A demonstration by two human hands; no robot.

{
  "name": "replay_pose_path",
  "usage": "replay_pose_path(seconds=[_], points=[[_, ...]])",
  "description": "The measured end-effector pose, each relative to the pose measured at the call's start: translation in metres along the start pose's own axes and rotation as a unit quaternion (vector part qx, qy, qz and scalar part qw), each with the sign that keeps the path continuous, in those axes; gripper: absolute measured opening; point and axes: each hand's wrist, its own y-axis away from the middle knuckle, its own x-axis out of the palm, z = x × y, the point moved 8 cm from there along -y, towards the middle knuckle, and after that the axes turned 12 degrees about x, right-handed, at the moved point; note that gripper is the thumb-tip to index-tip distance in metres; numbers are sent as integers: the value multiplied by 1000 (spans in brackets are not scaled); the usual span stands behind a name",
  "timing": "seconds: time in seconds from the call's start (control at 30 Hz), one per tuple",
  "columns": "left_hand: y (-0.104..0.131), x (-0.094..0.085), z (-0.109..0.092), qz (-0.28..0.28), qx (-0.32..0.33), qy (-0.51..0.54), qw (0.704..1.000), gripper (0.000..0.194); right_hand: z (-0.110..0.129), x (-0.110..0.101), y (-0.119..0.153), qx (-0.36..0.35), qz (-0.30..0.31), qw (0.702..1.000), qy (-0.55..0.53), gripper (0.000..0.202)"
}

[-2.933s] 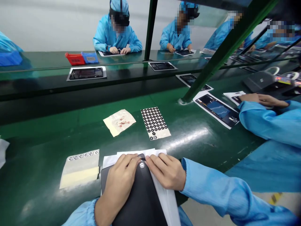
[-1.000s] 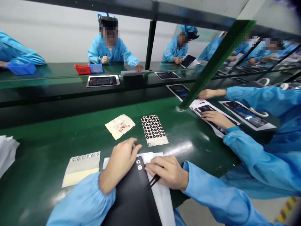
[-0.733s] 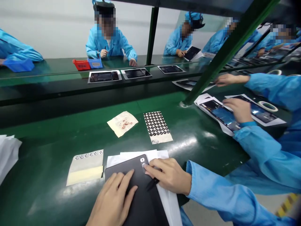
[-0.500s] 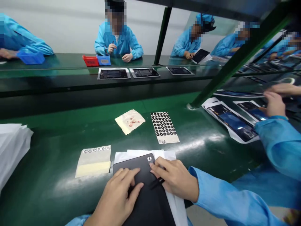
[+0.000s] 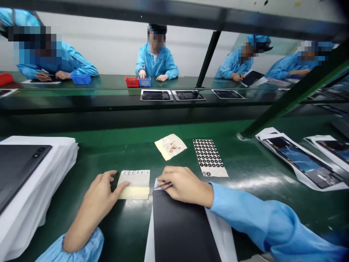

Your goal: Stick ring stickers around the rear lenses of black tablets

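My left hand (image 5: 98, 196) is open, its thumb on the left edge of a small backing sheet (image 5: 135, 182) with a row of square stickers along the top and a pale yellow strip below. My right hand (image 5: 188, 186) is closed around dark tweezers (image 5: 165, 185), whose tips point left; most of their length is hidden by the fingers. It hovers over the top edge of a black tablet back panel (image 5: 182, 225), covering the upper right corner. Under the panel lies white paper (image 5: 222, 233).
A sheet of black ring stickers (image 5: 208, 156) and a yellowish sheet with copper-coloured bits (image 5: 171, 146) lie ahead. To the left is a stack of papers (image 5: 58, 163) with a black panel (image 5: 21, 163). Opened tablets (image 5: 302, 156) lie right. Co-workers sit across the bench.
My left hand has left the tablet panel and moved left to the sticker sheet. My right hand has shifted to the panel's top edge. The view has swung left; the neighbour's hands are out of sight.
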Motion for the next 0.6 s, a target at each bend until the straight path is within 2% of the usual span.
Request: replay_pose_path(seconds=[0.1,0.23,0.37,0.47,0.53,0.6], points=[[0,4,4,1,-15,19,1000,84,2,21,-41,47,6,998,48,22],[-2,7,-1,-18,14,52,998,69,-2,37,-69,68,15,997,-14,19],[-2,9,0,-34,19,87,995,53,-9,41,-78,92,16,993,-67,15],[-1,8,0,-48,21,133,990,58,-13,41,-79,107,29,986,-127,15],[-1,1,-10,-70,58,149,985,61,-15,41,-77,111,45,979,-164,23],[-4,-9,-27,-89,124,137,979,59,-16,42,-75,112,63,966,-223,38]])
